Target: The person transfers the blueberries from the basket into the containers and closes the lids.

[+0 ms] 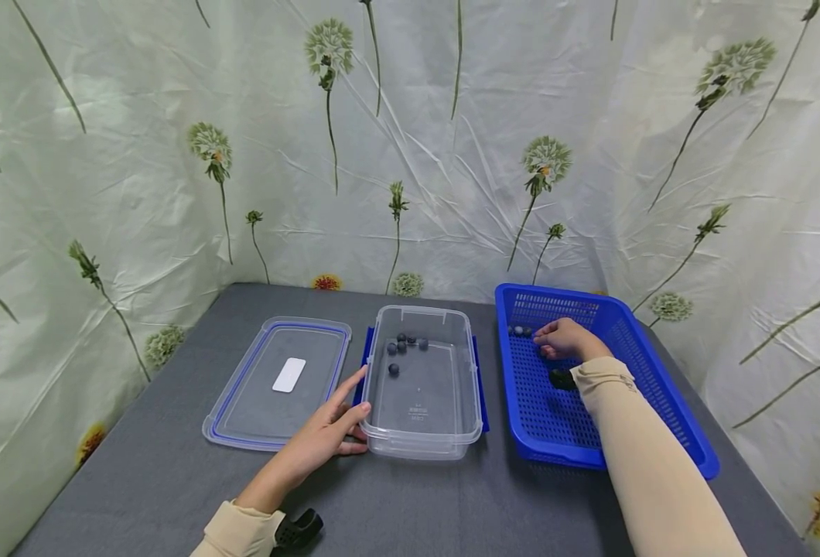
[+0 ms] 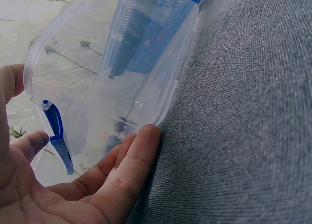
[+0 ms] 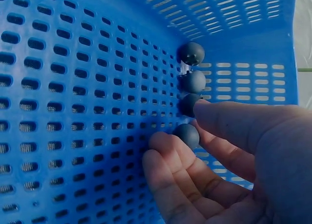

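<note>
My left hand (image 1: pixel 319 437) rests with extended fingers against the left side and near corner of a clear plastic container (image 1: pixel 424 387). Several blueberries (image 1: pixel 394 370) lie inside it, toward the far left. A blue side clip (image 2: pixel 57 126) hangs down between my left fingers. Inside a blue slotted basket (image 1: pixel 521 422), my right hand (image 1: pixel 566 340) reaches down at the left wall. Its curled fingers hold a blueberry (image 3: pixel 187 135), while the thumb tip overlaps a second, dark blueberry (image 3: pixel 189 104). Two more blueberries (image 3: pixel 193 53) sit beyond it in a row along the wall.
A clear lid (image 1: pixel 243 410) with a blue seal and a white label (image 1: pixel 288 374) lies flat left of the container. All stand on a grey cloth-covered table (image 1: pixel 410 510). A flower-printed curtain (image 1: pixel 438 155) rises behind and at both sides.
</note>
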`<control>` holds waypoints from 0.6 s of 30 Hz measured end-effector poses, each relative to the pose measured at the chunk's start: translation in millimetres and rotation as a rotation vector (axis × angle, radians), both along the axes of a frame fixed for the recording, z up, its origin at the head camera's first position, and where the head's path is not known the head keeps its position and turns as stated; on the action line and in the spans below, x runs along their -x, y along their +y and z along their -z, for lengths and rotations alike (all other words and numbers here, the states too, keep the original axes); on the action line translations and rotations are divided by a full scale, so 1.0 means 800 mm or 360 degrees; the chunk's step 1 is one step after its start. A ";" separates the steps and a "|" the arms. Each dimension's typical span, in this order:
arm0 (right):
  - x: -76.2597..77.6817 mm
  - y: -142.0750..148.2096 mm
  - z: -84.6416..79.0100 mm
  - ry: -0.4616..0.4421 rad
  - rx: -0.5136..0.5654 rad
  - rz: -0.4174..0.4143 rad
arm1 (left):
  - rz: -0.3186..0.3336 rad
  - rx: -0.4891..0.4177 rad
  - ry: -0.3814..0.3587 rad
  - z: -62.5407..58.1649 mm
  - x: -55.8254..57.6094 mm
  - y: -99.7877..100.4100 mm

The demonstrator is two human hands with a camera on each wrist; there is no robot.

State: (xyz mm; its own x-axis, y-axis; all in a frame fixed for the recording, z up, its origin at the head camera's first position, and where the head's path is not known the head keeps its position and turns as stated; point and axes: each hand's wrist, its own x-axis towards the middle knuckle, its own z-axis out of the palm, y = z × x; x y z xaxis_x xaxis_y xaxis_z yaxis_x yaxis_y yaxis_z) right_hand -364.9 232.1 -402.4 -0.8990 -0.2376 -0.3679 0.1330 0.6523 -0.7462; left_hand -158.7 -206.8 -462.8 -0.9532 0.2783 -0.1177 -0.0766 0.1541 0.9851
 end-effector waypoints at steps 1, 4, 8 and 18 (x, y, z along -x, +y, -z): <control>0.000 0.000 -0.001 -0.0003 0.0011 -0.0009 | 0.0000 -0.0001 0.0002 0.000 0.000 0.000; -0.002 0.000 -0.005 0.0000 0.0036 -0.0039 | 0.0001 -0.0005 0.0009 0.000 0.000 0.001; -0.005 -0.003 -0.011 0.0063 0.0012 -0.0102 | 0.0006 -0.0003 0.0016 0.001 0.000 0.002; -0.027 -0.025 -0.035 0.0272 -0.0048 -0.0216 | -0.0005 -0.0017 0.0010 0.003 0.001 0.000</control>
